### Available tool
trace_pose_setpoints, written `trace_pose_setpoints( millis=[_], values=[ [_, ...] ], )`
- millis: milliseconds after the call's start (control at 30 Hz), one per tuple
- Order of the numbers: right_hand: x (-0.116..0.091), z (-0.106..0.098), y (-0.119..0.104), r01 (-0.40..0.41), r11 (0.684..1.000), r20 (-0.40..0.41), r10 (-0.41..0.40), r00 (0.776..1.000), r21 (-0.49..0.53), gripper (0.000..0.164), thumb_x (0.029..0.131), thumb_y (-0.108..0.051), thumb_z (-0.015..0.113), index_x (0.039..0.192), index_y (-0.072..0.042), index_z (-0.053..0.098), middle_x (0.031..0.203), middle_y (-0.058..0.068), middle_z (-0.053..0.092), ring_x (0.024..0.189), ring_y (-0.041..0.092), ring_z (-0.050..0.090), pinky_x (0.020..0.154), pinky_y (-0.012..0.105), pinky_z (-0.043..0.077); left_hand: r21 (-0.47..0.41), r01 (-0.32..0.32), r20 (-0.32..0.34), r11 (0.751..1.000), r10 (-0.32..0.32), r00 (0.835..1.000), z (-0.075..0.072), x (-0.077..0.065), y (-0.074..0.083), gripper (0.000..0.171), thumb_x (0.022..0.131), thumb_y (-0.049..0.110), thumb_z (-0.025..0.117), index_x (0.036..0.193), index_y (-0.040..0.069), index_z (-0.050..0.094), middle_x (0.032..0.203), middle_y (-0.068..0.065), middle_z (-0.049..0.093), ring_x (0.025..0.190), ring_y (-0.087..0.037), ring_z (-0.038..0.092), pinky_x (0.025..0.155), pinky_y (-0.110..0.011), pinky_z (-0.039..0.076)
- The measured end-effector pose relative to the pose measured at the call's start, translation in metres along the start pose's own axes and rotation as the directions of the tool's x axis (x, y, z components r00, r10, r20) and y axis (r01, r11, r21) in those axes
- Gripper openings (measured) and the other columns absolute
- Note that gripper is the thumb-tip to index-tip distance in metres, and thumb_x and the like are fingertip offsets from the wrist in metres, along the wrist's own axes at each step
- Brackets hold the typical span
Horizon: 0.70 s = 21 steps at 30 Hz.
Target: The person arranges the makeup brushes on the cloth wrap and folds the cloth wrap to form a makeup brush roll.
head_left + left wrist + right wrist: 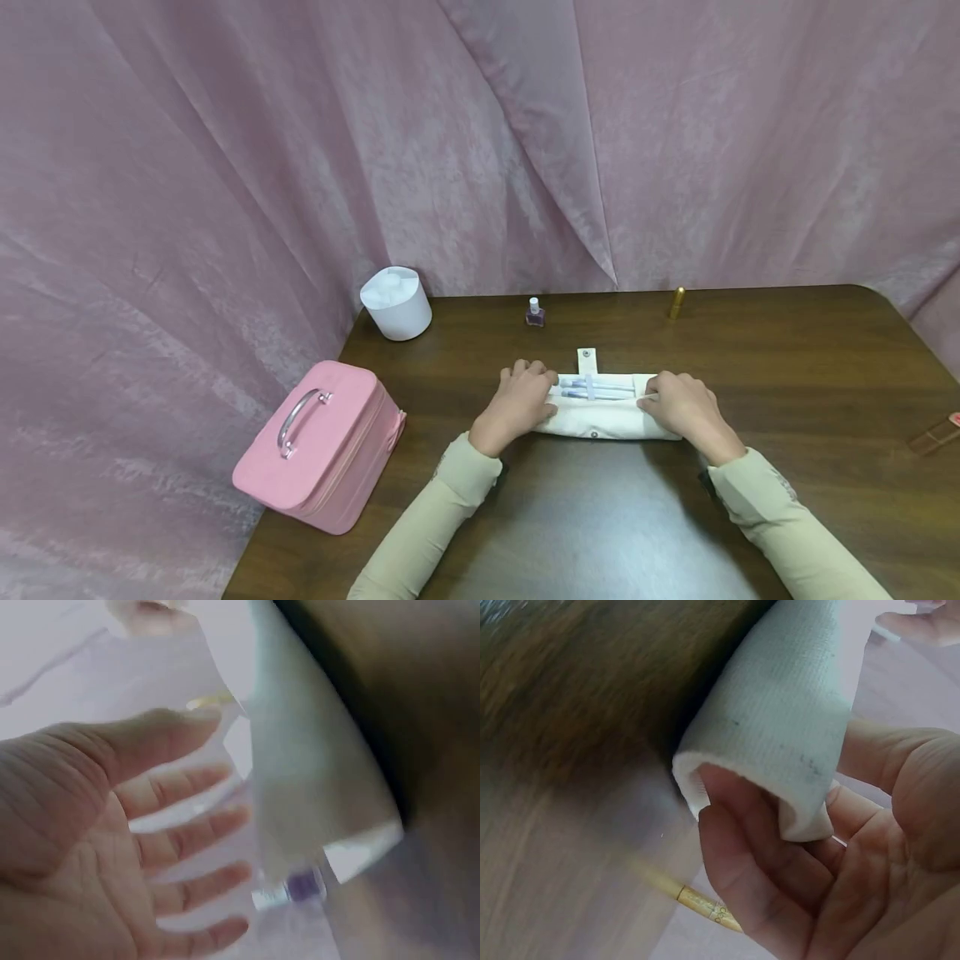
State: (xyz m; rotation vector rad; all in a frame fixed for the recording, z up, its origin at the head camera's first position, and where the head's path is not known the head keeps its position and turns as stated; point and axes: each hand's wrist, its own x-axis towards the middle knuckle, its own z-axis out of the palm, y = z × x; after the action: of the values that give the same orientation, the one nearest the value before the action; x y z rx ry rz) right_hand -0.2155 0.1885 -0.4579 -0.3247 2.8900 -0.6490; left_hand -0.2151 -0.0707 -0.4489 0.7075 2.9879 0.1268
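Note:
A white fabric pen roll [607,422] lies partly folded on the table, its snap strap [587,362] pointing to the back. Several slim pale pen-like items [609,391] show in its opening. My left hand [516,400] is at the roll's left end; in the left wrist view its fingers [191,844] are extended, fingertips close to the cloth. At the right end my right hand [686,410] grips the folded cloth, its fingers [739,862] curled inside the fold and the thumb outside. Whether the left fingertips press the fabric is hard to see.
Behind the roll stand a purple nail polish bottle [535,314] and a gold tube [677,302]. A white round container [397,305] and a pink handled case [322,450] are at left. A brownish tube [936,435] lies at far right. Pink curtains hang behind the table.

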Motion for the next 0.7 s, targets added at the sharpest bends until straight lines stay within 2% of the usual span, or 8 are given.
trace_pose_setpoints(
  millis=[67, 133, 200, 333, 467, 533, 600, 700],
  values=[
    [0.0, 0.002, 0.001, -0.003, 1.0, 0.0, 0.003, 1.0, 0.002, 0.021, 0.094, -0.022, 0.07, 0.101, -0.003, 0.074, 0.098, 0.02, 0.071, 0.085, 0.04, 0.064, 0.061, 0.051, 0.048, 0.029, -0.09, 0.006, 0.996, 0.09, 0.996, 0.0, -0.006, 0.008, 0.034, 0.089, 0.029, 0.08, 0.119, 0.016, 0.072, 0.116, -0.002, 0.066, 0.108, -0.026, 0.057, 0.085, -0.041, 0.046],
    [0.001, 0.003, 0.001, -0.005, 1.0, -0.001, 0.005, 1.0, 0.003, 0.019, 0.094, -0.021, 0.071, 0.098, -0.003, 0.074, 0.096, 0.019, 0.071, 0.084, 0.038, 0.064, 0.061, 0.052, 0.048, 0.041, -0.18, 0.023, 0.983, 0.179, 0.984, 0.001, -0.01, 0.016, 0.031, 0.088, 0.03, 0.081, 0.115, 0.016, 0.073, 0.113, -0.001, 0.066, 0.102, -0.022, 0.059, 0.079, -0.036, 0.047],
    [0.001, 0.003, 0.001, -0.008, 1.0, -0.001, 0.008, 1.0, 0.01, 0.016, 0.094, -0.021, 0.071, 0.093, -0.005, 0.072, 0.09, 0.016, 0.069, 0.079, 0.035, 0.062, 0.06, 0.051, 0.047, 0.059, -0.236, 0.04, 0.97, 0.234, 0.971, 0.002, -0.014, 0.023, 0.029, 0.086, 0.03, 0.083, 0.11, 0.016, 0.073, 0.11, 0.0, 0.066, 0.094, -0.019, 0.06, 0.072, -0.031, 0.047],
    [-0.002, 0.003, -0.002, 0.004, 1.0, -0.019, -0.004, 1.0, 0.015, 0.015, 0.093, -0.019, 0.07, 0.09, -0.004, 0.07, 0.086, 0.016, 0.067, 0.077, 0.035, 0.062, 0.06, 0.051, 0.047, 0.076, -0.254, 0.072, 0.964, 0.249, 0.966, 0.002, -0.02, 0.029, 0.026, 0.086, 0.028, 0.083, 0.106, 0.016, 0.073, 0.112, 0.0, 0.064, 0.089, -0.017, 0.06, 0.068, -0.029, 0.047],
    [-0.012, 0.002, -0.01, 0.045, 0.998, -0.117, -0.049, 0.992, -0.035, 0.02, 0.091, -0.015, 0.071, 0.096, 0.004, 0.067, 0.089, 0.024, 0.066, 0.079, 0.046, 0.064, 0.06, 0.057, 0.049, 0.088, -0.262, 0.091, 0.961, 0.254, 0.963, 0.002, -0.021, 0.029, 0.027, 0.086, 0.027, 0.082, 0.109, 0.017, 0.072, 0.116, 0.001, 0.063, 0.092, -0.017, 0.061, 0.069, -0.03, 0.049],
    [-0.017, 0.002, -0.015, 0.09, 0.993, -0.192, -0.103, 0.976, -0.075, 0.025, 0.089, -0.013, 0.073, 0.1, 0.008, 0.067, 0.092, 0.027, 0.065, 0.082, 0.05, 0.063, 0.062, 0.059, 0.049, 0.087, -0.265, 0.096, 0.96, 0.256, 0.962, 0.003, -0.021, 0.028, 0.028, 0.087, 0.027, 0.082, 0.111, 0.017, 0.071, 0.117, 0.001, 0.063, 0.093, -0.017, 0.061, 0.07, -0.03, 0.049],
    [-0.02, 0.003, -0.021, 0.152, 0.983, -0.244, -0.173, 0.954, -0.102, 0.025, 0.086, -0.01, 0.076, 0.101, 0.008, 0.067, 0.092, 0.026, 0.063, 0.082, 0.048, 0.061, 0.063, 0.059, 0.049, 0.081, -0.263, 0.102, 0.961, 0.255, 0.962, 0.003, -0.021, 0.028, 0.028, 0.087, 0.027, 0.082, 0.111, 0.017, 0.071, 0.117, 0.001, 0.063, 0.094, -0.017, 0.061, 0.071, -0.03, 0.05],
    [-0.023, 0.008, -0.028, 0.274, 0.954, -0.254, -0.297, 0.92, -0.122, 0.024, 0.082, -0.007, 0.08, 0.1, 0.005, 0.069, 0.091, 0.018, 0.063, 0.083, 0.041, 0.061, 0.064, 0.054, 0.051, 0.085, -0.253, 0.113, 0.964, 0.243, 0.963, 0.003, -0.021, 0.027, 0.029, 0.087, 0.029, 0.082, 0.112, 0.017, 0.071, 0.119, 0.001, 0.063, 0.095, -0.017, 0.062, 0.071, -0.031, 0.05]
  ],
)
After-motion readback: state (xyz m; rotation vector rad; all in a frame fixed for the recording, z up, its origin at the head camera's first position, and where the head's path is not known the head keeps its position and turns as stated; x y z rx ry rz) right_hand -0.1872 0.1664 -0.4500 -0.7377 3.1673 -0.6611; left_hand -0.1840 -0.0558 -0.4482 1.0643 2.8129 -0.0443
